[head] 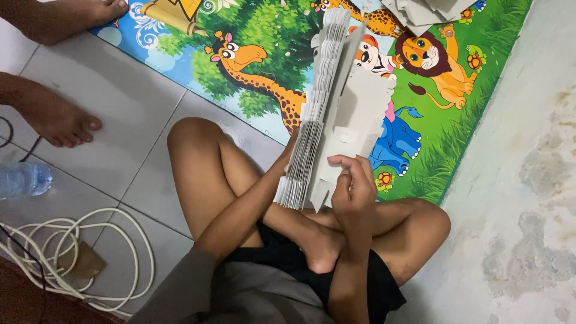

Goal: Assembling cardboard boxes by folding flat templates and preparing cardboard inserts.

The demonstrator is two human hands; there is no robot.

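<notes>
At the far left of the frame a plastic water bottle lies on the floor tiles, with a coil of white cord below it and another person's bare feet above; all sit well apart from the work.

At the centre, the stack of flat grey card blanks stands on edge over the crossed legs. The left hand is mostly hidden behind the stack, apparently supporting it from the far side; whether its fingers are curled I cannot tell. The right hand pinches the lower edge of the front blank, thumb and fingers closed on it.

To peel one sheet cleanly, it seems best to keep the stack braced upright and slide the thumb along the edge, so only the front blank lifts.

To the right, the animal-print play mat offers open room, bounded by its edge against the bare concrete floor. More grey blanks lie at the upper right.
</notes>
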